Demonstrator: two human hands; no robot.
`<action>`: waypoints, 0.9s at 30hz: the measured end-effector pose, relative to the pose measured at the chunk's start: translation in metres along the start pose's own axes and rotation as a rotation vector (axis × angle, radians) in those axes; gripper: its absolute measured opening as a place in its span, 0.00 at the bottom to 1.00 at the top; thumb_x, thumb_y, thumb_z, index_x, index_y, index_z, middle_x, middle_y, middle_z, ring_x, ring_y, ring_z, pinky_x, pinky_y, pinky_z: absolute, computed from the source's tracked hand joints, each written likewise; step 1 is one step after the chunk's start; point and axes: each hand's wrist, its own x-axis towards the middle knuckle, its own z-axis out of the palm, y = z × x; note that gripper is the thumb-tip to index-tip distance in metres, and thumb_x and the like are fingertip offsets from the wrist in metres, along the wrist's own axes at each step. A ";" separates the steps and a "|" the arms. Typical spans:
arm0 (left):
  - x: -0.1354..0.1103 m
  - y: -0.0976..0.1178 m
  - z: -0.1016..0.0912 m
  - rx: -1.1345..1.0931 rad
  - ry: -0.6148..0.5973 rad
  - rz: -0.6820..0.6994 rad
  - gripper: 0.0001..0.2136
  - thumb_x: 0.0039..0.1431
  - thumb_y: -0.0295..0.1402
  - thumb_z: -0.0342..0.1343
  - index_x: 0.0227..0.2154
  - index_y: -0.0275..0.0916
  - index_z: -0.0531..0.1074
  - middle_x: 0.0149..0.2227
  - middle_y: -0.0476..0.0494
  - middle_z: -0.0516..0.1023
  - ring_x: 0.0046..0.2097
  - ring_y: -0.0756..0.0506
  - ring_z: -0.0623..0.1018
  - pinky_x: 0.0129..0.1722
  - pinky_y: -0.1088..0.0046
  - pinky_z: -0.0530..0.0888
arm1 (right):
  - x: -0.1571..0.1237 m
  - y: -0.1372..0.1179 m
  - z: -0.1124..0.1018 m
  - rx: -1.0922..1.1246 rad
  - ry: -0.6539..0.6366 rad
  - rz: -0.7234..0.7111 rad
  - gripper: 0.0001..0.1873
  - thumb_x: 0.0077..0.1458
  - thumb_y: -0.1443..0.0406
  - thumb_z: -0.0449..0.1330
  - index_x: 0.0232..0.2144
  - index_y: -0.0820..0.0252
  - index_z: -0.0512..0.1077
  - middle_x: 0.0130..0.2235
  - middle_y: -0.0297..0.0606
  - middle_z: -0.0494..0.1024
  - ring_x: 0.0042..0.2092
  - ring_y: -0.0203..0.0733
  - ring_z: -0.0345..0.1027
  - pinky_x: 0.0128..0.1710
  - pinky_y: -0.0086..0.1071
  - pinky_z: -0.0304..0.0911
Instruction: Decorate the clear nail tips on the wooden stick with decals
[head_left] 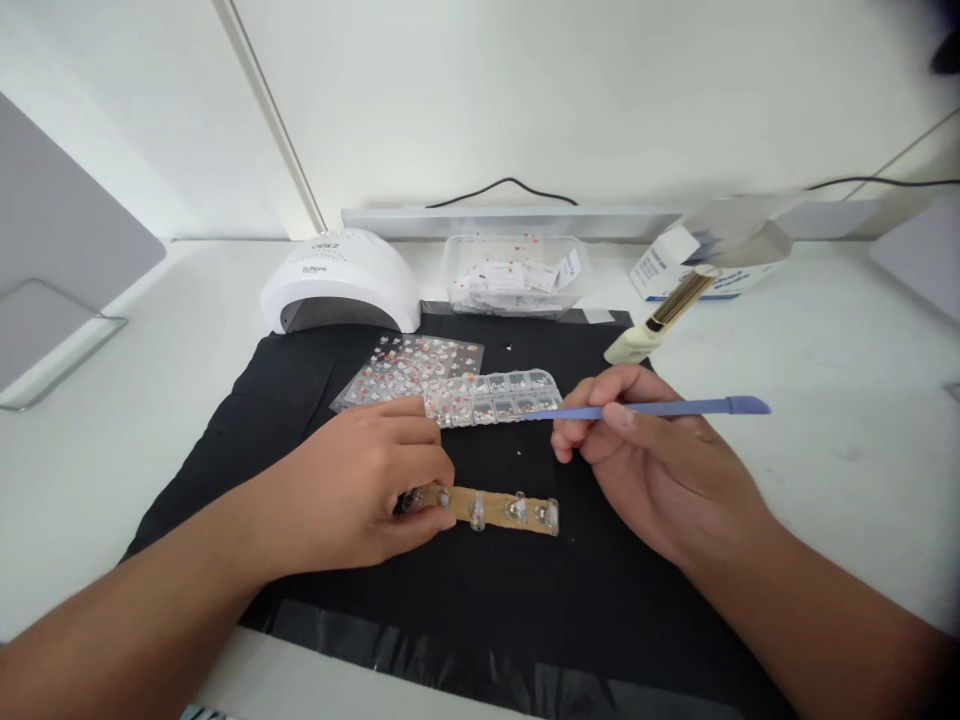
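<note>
My left hand (367, 480) is closed on the left end of a tan strip (495, 507), pinching it between thumb and fingers. Several clear nail tips with small decorations sit across this strip. In my right hand (660, 460) is a slim purple nail art tool (675, 407), held nearly level, its thin end pointing left. That thin end appears over the clear compartment box (517, 388), which holds small beads and gems; whether it touches the box I cannot tell. Behind my left hand lies a transparent sticker sheet (405, 365) with red and white figures.
A white nail lamp (341, 280) stands at the back left. Beside it is a clear plastic tub (514, 280) with packets. A cream bottle (637, 340) with a gold cap leans near an opened white box (742, 260). A black mat (495, 610) covers part of the white table.
</note>
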 end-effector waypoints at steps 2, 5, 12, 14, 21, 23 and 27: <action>0.000 0.000 0.000 -0.002 -0.002 -0.005 0.03 0.60 0.28 0.60 0.31 0.36 0.75 0.30 0.48 0.73 0.34 0.48 0.69 0.36 0.69 0.65 | 0.000 0.000 0.000 -0.002 -0.006 0.000 0.03 0.57 0.65 0.63 0.30 0.53 0.75 0.29 0.33 0.75 0.31 0.38 0.68 0.30 0.32 0.64; 0.000 0.000 0.000 0.012 0.007 0.007 0.03 0.60 0.29 0.60 0.31 0.36 0.75 0.29 0.48 0.73 0.33 0.47 0.69 0.35 0.68 0.65 | 0.001 0.000 0.001 0.004 -0.009 0.001 0.03 0.57 0.65 0.62 0.31 0.54 0.75 0.29 0.33 0.75 0.31 0.38 0.67 0.30 0.32 0.63; -0.002 0.000 -0.001 0.049 0.058 0.012 0.08 0.55 0.33 0.63 0.34 0.34 0.72 0.30 0.47 0.72 0.34 0.46 0.68 0.33 0.68 0.64 | 0.002 0.001 0.000 0.013 -0.005 -0.001 0.03 0.56 0.65 0.62 0.30 0.54 0.75 0.28 0.33 0.75 0.30 0.37 0.68 0.30 0.31 0.64; -0.003 0.000 -0.003 0.030 0.094 0.011 0.10 0.55 0.35 0.62 0.35 0.35 0.71 0.30 0.48 0.70 0.34 0.47 0.68 0.34 0.69 0.64 | 0.002 0.002 0.001 0.016 0.005 -0.007 0.03 0.56 0.65 0.63 0.30 0.54 0.75 0.28 0.33 0.75 0.30 0.37 0.68 0.29 0.31 0.64; -0.008 -0.030 -0.014 -0.117 0.643 -0.415 0.07 0.62 0.36 0.54 0.30 0.39 0.65 0.27 0.52 0.65 0.29 0.50 0.66 0.30 0.73 0.64 | 0.002 0.002 0.002 0.029 0.031 0.003 0.04 0.53 0.63 0.66 0.28 0.55 0.75 0.28 0.32 0.75 0.29 0.37 0.68 0.29 0.30 0.65; -0.007 -0.046 -0.016 -0.110 0.688 -0.541 0.06 0.62 0.37 0.52 0.33 0.40 0.64 0.26 0.52 0.65 0.29 0.49 0.67 0.29 0.73 0.66 | 0.002 0.002 0.003 0.029 0.035 0.012 0.05 0.52 0.62 0.67 0.28 0.55 0.75 0.27 0.32 0.74 0.29 0.37 0.67 0.29 0.30 0.65; 0.000 -0.068 -0.011 0.106 0.523 -0.632 0.11 0.58 0.37 0.53 0.41 0.38 0.69 0.39 0.44 0.74 0.42 0.42 0.74 0.45 0.64 0.71 | 0.002 0.001 0.004 0.032 0.042 0.025 0.06 0.51 0.61 0.67 0.27 0.54 0.74 0.27 0.32 0.74 0.29 0.37 0.67 0.28 0.30 0.64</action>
